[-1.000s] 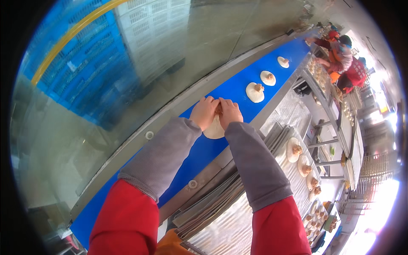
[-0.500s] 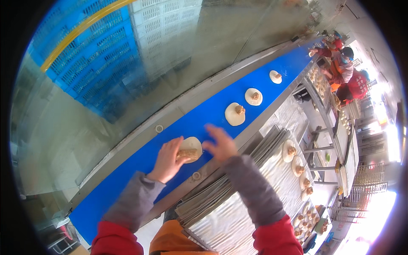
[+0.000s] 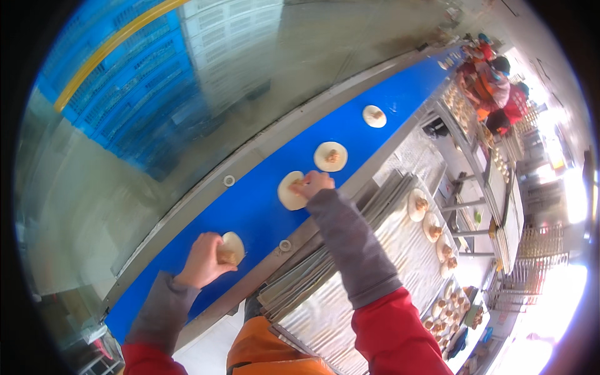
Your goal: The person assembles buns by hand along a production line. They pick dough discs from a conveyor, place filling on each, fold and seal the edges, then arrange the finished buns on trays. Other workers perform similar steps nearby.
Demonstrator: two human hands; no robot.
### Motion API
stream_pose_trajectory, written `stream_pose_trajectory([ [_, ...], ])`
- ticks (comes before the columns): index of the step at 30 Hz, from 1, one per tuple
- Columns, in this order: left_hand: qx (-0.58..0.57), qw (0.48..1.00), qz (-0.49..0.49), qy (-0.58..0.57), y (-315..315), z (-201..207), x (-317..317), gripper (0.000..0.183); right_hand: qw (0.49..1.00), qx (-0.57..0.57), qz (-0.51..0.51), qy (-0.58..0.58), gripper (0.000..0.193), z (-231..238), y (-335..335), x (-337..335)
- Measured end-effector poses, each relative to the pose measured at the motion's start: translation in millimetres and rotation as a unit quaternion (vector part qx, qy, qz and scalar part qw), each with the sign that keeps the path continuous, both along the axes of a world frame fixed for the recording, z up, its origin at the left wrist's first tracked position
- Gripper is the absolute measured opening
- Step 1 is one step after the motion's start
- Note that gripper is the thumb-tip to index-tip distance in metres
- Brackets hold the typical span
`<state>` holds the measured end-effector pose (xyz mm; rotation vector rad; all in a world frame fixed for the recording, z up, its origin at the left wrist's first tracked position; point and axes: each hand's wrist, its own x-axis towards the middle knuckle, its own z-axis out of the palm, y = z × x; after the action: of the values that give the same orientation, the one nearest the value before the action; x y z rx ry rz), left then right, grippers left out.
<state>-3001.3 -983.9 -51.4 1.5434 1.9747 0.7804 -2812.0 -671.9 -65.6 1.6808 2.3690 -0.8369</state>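
Observation:
Over the blue conveyor belt [image 3: 256,215], my left hand [image 3: 201,262] curls round the near side of a pale dough round [image 3: 234,245]. Its brown filling shows beside the thumb, and part of the round is hidden by the hand. Farther along the belt, my right hand [image 3: 317,184] has its fingers closed at the lump of filling on a second dough round [image 3: 289,195]; the fingertips partly cover that lump. Just beyond lies another dough round [image 3: 331,156] topped with filling, and past it a smaller-looking filled round [image 3: 375,116].
Stacked trays [image 3: 356,294] stand against the belt's right side, the top one cloth-covered, with several filled dough rounds [image 3: 431,227] along its edge. Blue crates [image 3: 125,81] stand behind the cloudy pane at left. Co-workers [image 3: 500,87] are at the belt's far end.
My left hand has moved down and left along the belt with its dough round. My right hand has closed at the filling of the following round. The other rounds have shifted toward me.

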Motion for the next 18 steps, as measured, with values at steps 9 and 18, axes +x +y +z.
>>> stream_pose_trajectory([
  [9,-0.022,0.987,-0.057,0.148,-113.8,-25.2,-7.6,0.066,0.952,0.176,0.142,0.205,0.047,-26.3,-130.0,-18.1],
  [18,0.011,0.867,-0.002,-0.498,13.1,70.7,159.0,0.085,0.788,-0.275,-0.183,0.520,0.039,62.1,-69.7,177.7],
])
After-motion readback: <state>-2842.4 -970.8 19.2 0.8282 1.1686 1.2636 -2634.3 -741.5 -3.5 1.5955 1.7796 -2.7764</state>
